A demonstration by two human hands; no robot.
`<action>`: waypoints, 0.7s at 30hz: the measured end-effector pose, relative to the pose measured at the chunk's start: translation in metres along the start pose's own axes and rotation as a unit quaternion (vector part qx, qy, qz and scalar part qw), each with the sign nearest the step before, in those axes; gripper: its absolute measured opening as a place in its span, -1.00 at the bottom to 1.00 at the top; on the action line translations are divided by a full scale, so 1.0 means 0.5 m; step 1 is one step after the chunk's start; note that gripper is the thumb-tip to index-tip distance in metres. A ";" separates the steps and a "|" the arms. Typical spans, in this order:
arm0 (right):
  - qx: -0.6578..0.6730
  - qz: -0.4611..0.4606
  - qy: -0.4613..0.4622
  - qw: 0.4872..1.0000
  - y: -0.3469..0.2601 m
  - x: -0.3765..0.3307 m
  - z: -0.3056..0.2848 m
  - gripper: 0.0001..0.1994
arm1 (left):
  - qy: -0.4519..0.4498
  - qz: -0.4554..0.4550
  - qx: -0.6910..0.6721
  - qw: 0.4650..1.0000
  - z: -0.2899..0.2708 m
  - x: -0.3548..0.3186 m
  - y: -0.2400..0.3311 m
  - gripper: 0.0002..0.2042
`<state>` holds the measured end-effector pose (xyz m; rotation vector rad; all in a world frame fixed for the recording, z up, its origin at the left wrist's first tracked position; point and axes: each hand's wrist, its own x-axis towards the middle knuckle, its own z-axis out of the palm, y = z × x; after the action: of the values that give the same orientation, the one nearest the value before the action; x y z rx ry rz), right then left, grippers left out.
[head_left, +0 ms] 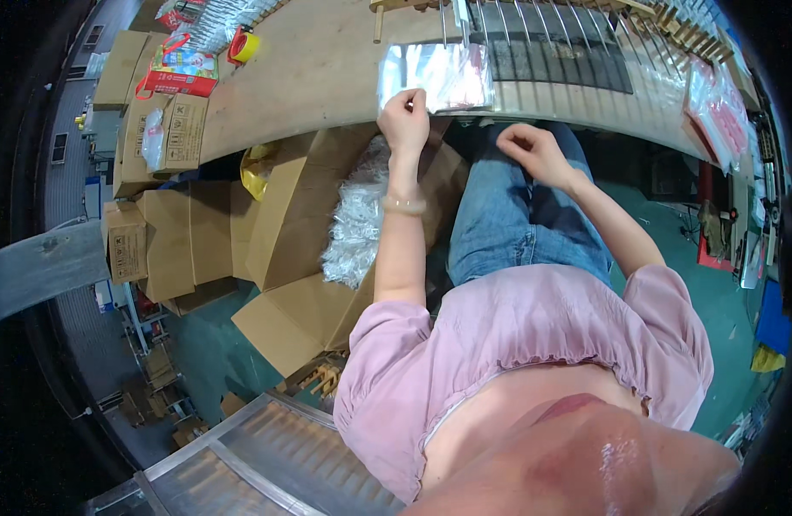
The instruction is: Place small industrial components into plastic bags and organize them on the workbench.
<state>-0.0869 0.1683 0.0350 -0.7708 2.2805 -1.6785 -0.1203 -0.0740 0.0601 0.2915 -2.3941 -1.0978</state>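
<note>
My left hand (405, 122) is at the table's near edge, its thumb and fingertips pinched at the corner of a flat stack of clear plastic bags (452, 76). Over my lap, just off the table edge, my right hand (535, 153) has its fingers curled in towards the thumb. Whatever its fingertips may hold is too small to make out. Beyond the bags, a row of thin metal rods (538, 21) on a wooden rack reaches over a dark mat (577, 64).
An open cardboard box (280, 215) beside my left leg holds crumpled clear plastic packs (357, 228). More cartons (185, 129) stand further left. On the table (319, 69) are a yellow-and-red tape roll (244, 46) and a red box (181, 73). Reddish plastic packets (714, 112) overhang the right edge.
</note>
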 end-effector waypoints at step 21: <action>0.278 0.199 -0.028 0.939 -0.067 0.076 0.069 -0.84 | 0.109 0.141 0.017 0.984 -0.067 -0.233 0.059 -0.96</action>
<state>-0.0933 0.1127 0.0602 -0.2089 1.6345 -1.9115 -0.0027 -0.0322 0.0612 0.0757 -2.1798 -0.8493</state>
